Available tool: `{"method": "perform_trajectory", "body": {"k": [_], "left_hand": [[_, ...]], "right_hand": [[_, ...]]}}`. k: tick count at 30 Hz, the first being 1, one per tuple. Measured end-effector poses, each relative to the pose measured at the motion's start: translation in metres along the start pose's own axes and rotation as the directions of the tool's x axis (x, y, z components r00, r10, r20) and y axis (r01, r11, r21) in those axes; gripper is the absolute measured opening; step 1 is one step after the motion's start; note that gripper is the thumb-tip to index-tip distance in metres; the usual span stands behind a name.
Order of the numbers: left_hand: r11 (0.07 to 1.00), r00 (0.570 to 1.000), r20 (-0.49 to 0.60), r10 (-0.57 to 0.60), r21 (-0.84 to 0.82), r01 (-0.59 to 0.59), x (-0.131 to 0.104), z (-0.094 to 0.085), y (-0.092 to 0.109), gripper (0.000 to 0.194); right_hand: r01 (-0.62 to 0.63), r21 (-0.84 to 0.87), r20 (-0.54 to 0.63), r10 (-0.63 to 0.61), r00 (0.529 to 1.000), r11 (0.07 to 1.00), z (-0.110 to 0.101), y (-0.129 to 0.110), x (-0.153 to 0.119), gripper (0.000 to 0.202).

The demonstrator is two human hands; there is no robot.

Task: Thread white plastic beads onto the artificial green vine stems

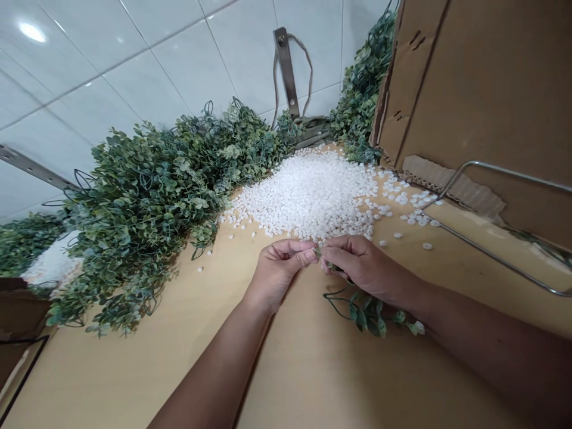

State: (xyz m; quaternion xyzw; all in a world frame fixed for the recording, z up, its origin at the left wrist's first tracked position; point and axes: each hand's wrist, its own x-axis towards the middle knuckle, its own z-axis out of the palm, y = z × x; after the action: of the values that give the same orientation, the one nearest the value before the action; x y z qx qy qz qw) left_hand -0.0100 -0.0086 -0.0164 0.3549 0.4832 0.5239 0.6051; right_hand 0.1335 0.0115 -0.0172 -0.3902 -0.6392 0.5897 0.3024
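My left hand [288, 262] is closed in a pinch just in front of a heap of small white round plastic pieces [317, 190]. What its fingertips hold is too small to make out. Right beside it, fingertips almost touching, my right hand [357, 260] is closed on an artificial leafy sprig [370, 316]. Leaves and a looped dark green stem show below that hand, and a bit of green shows between the two hands. The right fingers partly hide the rest of the stem.
A large pile of artificial green foliage [165, 173] lies along the tiled wall at left. More foliage [364, 77] stands by a cardboard box [482, 89] at right. A bent metal wire frame [487, 247] juts over the wooden tabletop [286, 375]. Loose white pieces are scattered around the heap.
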Motion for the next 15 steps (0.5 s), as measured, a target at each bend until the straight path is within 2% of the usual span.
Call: {"method": "perform_trajectory", "body": {"k": [15], "left_hand": [[0.998, 0.991, 0.129, 0.019, 0.059, -0.027, 0.003, -0.0002, 0.0004, 0.02]], "right_hand": [[0.038, -0.047, -0.029, -0.039, 0.999, 0.998, 0.0015, -0.0003, -0.0017, 0.025]]}}
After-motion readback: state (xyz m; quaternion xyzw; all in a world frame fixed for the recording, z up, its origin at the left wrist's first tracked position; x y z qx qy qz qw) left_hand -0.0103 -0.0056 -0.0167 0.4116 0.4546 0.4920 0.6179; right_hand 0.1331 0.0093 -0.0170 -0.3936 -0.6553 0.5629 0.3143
